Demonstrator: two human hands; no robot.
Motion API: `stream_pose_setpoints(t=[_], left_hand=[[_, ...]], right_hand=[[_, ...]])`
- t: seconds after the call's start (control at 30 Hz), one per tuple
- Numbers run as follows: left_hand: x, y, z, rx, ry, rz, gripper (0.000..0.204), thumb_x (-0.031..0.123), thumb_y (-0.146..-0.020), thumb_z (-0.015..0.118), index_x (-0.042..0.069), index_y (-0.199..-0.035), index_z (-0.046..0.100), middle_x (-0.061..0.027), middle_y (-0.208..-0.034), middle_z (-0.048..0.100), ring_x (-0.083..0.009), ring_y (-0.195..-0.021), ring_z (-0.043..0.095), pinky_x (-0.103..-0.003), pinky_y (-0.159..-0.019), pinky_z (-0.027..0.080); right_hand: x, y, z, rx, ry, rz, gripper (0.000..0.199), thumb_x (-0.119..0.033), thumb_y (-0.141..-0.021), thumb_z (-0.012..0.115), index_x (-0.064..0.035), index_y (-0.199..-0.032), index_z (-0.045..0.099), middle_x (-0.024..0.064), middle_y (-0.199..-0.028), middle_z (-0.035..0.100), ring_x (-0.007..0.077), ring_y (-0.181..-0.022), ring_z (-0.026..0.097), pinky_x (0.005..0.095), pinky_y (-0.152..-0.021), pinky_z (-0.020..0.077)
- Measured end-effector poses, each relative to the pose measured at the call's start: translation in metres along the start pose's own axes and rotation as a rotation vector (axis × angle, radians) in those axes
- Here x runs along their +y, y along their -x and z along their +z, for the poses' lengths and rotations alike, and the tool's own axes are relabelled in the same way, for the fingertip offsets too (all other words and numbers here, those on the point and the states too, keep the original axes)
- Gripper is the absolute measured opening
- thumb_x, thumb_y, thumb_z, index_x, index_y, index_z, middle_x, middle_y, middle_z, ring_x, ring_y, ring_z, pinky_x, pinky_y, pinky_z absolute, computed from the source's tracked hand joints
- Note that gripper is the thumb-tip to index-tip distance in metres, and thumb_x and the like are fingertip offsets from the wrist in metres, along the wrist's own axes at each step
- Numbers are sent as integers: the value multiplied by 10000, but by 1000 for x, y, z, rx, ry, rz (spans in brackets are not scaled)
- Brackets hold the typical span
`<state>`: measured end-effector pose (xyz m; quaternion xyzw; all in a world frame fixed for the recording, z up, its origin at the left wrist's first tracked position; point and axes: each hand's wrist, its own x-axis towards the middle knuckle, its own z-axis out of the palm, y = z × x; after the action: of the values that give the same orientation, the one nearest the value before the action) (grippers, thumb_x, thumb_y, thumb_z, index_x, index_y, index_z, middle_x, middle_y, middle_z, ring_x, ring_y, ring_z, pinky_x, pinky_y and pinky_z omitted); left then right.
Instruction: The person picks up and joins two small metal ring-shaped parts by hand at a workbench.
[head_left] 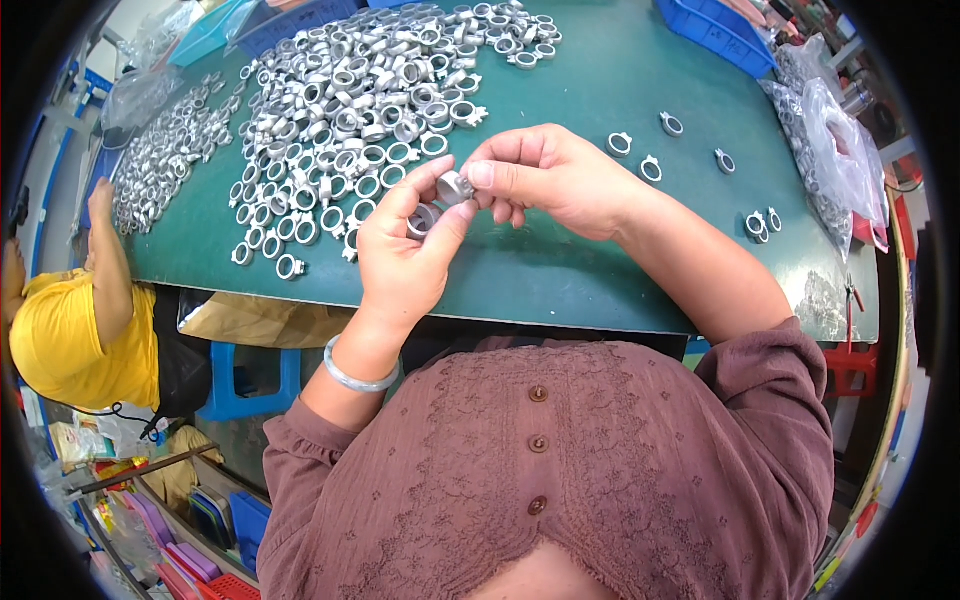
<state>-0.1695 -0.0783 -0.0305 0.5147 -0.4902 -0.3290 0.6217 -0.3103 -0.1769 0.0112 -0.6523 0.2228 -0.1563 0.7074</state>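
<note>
Over the near part of the green table [560, 270], my two hands meet around a grey metal ring clamp [452, 188]. My left hand [405, 245] pinches its rim between thumb and fingers, and a second ring clamp [422, 220] sits in the same palm. My right hand [550, 180] is closed with thumb and forefinger at the small lug on the ring's side; whether it grips a small part there is hidden. Beyond my left hand spreads a big pile of similar ring clamps [350, 90]. Several single ones, such as this ring clamp [651, 168], lie to the right of my right hand.
At the far left is another heap of small rings [165, 165], beside a co-worker in a yellow shirt [85, 340]. Blue bins [715, 35] stand along the far edge. Clear plastic bags [835, 150] of parts line the right edge, near a red-handled tool [851, 300].
</note>
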Motion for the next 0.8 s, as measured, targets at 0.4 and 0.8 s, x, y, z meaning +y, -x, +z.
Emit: stream_pose_setpoints(t=[0.4,0.8], left_hand=[[4,2,1,-18,52,10,406,27,-720,660,-36,-1083,489,-14,-787,559,-32,-641,495,-154,-548,409],[-5,4,-5,-6,51,103,423,-4,-731,632,-13,-1122,471,-65,-934,558,-53,-711,512,-153,-584,415]], right_hand=[[6,0,-2,54,-48,43,188,-199,-827,553,-19,-843,603,9,-697,577,66,-593,509,200,-520,409],[16,-8,-10,-38,94,-280,287,16,-730,574,16,-1016,540,64,-880,578,111,-803,538,251,-767,443]])
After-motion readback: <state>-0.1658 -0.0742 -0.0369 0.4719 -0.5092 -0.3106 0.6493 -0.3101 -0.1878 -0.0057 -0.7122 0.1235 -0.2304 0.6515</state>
